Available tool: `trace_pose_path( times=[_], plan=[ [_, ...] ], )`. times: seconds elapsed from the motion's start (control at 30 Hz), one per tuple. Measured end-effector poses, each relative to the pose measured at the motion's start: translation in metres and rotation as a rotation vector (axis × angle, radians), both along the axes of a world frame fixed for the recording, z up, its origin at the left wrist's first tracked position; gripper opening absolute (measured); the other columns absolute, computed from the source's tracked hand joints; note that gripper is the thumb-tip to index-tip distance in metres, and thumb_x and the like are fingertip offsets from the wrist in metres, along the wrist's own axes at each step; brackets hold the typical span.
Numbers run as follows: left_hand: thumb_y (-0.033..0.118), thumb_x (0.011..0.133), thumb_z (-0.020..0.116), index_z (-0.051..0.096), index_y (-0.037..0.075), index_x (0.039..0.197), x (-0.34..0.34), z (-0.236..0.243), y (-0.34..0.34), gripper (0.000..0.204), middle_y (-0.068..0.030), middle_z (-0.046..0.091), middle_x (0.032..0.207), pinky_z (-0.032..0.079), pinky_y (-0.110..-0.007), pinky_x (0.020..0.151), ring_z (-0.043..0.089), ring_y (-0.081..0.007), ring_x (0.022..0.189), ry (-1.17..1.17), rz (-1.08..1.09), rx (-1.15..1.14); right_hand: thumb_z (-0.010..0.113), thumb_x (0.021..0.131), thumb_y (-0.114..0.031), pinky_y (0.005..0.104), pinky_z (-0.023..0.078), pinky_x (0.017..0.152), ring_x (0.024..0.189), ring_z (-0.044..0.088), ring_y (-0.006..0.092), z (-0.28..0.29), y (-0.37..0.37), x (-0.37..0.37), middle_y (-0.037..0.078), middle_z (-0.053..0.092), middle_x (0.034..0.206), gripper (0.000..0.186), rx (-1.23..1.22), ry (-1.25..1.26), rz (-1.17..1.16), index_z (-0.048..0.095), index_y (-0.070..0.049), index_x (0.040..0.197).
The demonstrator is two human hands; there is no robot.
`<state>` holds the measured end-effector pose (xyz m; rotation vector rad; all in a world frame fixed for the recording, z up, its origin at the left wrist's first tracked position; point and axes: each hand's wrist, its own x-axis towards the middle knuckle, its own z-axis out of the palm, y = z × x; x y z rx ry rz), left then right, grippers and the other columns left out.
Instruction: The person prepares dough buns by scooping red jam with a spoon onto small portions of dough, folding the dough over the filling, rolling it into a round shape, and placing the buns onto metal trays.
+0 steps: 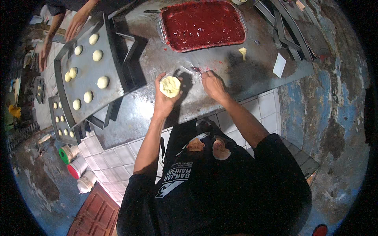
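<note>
In my left hand [163, 104] lies a flattened round of pale yellow dough [170, 86], its top dimpled, the fingers curved round its edge. To the right of it, my right hand [214, 85] is closed on the handle of a small spoon-like tool [195, 69]. The tool's dark tip points left, close above the metal tabletop; its exact shape is hard to make out. Beyond both hands sits a rectangular tray of glossy red filling [202, 25]. A small scrap of dough [243, 53] rests on the table near that tray's right corner.
At left, a metal baking tray [88, 108] with several dough balls stands raised on a frame. A lower tray [65, 128] holds more. Another person's hand [76, 24] is beside it. Metal racks [281, 29] and a white card [279, 65] lie at right.
</note>
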<state>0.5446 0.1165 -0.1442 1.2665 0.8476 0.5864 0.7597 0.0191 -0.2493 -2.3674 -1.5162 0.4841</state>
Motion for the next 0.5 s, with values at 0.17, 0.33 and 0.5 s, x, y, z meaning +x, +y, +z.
trace_pose_path(
  times=[0.17,0.33,0.5],
  plan=[
    [-0.002,0.083,0.077,0.061,0.004,0.121,-0.006,-0.006,0.082,0.042,-0.0075,0.067,0.125,0.048,-0.028,0.098,0.063,-0.0123,0.110,0.164,-0.069,-0.021,0.054,0.094,-0.015,0.0527,0.053,0.075,0.087,0.067,0.0447,0.094,0.084,0.010,0.023,0.067,0.097,0.015,0.178,0.149,0.003,0.062,-0.003,0.096],
    [0.001,0.082,0.079,0.055,0.004,0.131,0.028,-0.003,0.124,0.055,-0.0106,0.073,0.117,0.052,-0.030,0.094,0.067,-0.0138,0.106,0.124,0.044,0.024,0.052,0.090,-0.012,0.0500,0.059,0.072,0.081,0.072,0.0407,0.085,0.174,0.021,0.018,0.072,0.087,0.019,-0.039,-0.196,0.142,0.069,-0.003,0.091],
    [0.001,0.083,0.078,0.054,0.004,0.130,0.026,-0.028,0.151,0.052,-0.0090,0.070,0.117,0.051,-0.028,0.095,0.066,-0.0132,0.104,0.135,0.056,0.049,0.055,0.089,-0.014,0.0454,0.057,0.063,0.067,0.072,0.0284,0.059,0.195,0.022,0.015,0.072,0.074,0.023,-0.181,-0.043,0.071,0.073,-0.005,0.081]
  ],
)
